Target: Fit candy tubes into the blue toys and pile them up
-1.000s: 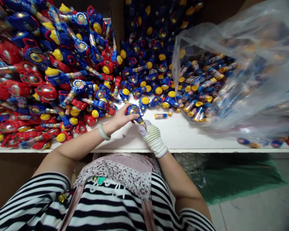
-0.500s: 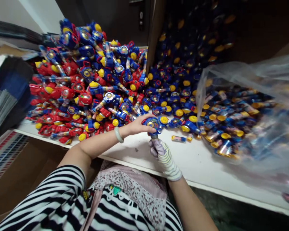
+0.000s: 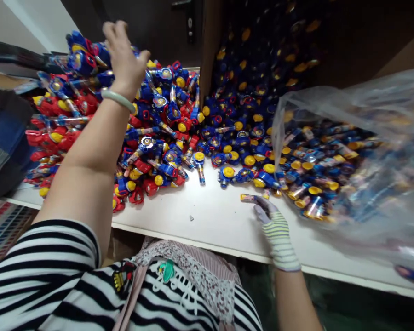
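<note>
My left hand (image 3: 123, 57), with a pale green bracelet (image 3: 117, 98) on its wrist, is raised over the top of a big heap of red and blue toys (image 3: 152, 138). Its fingers are apart and nothing shows in them. My right hand (image 3: 271, 219) wears a striped glove and rests on the white table (image 3: 214, 220). Its fingertips reach to the right end of a small loose tube (image 3: 250, 197) lying there and are not closed on it. Several blue toy heads with yellow knobs (image 3: 227, 174) lie just beyond.
A clear plastic bag (image 3: 372, 138) full of small tubes with yellow caps (image 3: 313, 184) spills open at the right. Behind a cardboard divider (image 3: 207, 55), more blue toy parts (image 3: 251, 101) are heaped. A stack of flat printed sheets (image 3: 3, 138) is at the left.
My left hand lifted the blue toy from the table's middle up to the heap at the far left and no longer holds it. My right hand let go and moved right to the loose tube.
</note>
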A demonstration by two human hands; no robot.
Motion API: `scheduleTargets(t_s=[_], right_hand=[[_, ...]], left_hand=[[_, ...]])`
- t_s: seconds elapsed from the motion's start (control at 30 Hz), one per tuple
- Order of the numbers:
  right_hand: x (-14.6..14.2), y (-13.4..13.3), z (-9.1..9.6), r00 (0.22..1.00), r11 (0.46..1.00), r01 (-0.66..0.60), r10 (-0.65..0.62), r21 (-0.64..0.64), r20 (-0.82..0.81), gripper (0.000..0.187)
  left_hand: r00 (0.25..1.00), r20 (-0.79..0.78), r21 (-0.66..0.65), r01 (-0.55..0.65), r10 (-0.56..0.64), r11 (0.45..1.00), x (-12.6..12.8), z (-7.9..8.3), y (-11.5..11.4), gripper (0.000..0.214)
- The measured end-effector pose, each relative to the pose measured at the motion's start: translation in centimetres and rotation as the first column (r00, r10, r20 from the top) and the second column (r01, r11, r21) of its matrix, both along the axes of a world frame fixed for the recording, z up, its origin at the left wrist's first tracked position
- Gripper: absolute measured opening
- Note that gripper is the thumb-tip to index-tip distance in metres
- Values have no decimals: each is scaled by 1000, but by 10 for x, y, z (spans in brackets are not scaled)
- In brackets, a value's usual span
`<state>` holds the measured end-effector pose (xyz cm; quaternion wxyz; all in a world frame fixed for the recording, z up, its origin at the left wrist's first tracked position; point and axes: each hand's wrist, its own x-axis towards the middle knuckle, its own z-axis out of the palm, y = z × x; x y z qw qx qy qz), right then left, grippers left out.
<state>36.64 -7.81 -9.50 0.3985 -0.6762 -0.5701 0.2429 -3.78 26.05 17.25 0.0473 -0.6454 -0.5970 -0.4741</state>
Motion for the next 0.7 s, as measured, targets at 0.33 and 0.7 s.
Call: scheduleTargets(t_s=[0.33,0.7], right_hand=[[-26,39,25,698,950,-47,252,-308,671,38],[-62,-4,13,987,986,-159,159,-55,-4,40]], left_hand=[[651,-121,-775,409,-749,481,207,-216,-164,49],[362,932,-350,915,-26,198,145,-213,-219,62]])
